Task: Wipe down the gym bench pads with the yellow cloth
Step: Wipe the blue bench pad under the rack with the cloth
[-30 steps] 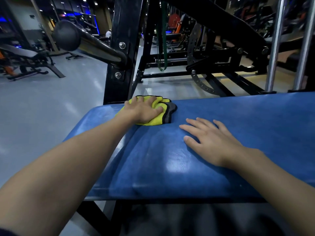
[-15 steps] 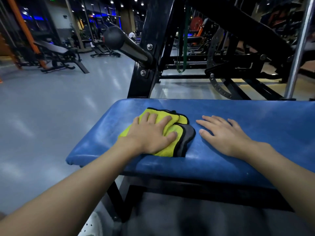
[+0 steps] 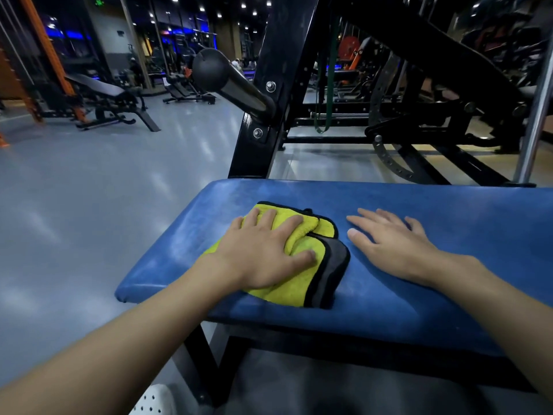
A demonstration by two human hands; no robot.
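Left hand (image 3: pixel 263 256) lies flat on the yellow cloth (image 3: pixel 302 262), fingers spread and straight, palm pressing it onto the blue bench pad (image 3: pixel 449 211); nothing pinched or gripped. Cloth is folded, yellow side up with grey backing and black edging showing at its right side, sitting toward the left end of the pad, nearer the front edge than the back. Right hand (image 3: pixel 395 244) rests palm down on the bare pad just beside the cloth's right edge, fingers straight and slightly fanned, not touching the cloth as far as I can see. Pad surface looks scuffed and hazy along the left end and back. Behind the pad a black machine upright (image 3: pixel 269 100) rises with two bolts, and a black-capped round bar (image 3: pixel 227 79) sticks out of it to the left. A green band (image 3: pixel 327 85) hangs from the frame behind. Grey glossy floor (image 3: pixel 89 205) to the left, an adjustable bench (image 3: pixel 101 94) well away in the background.
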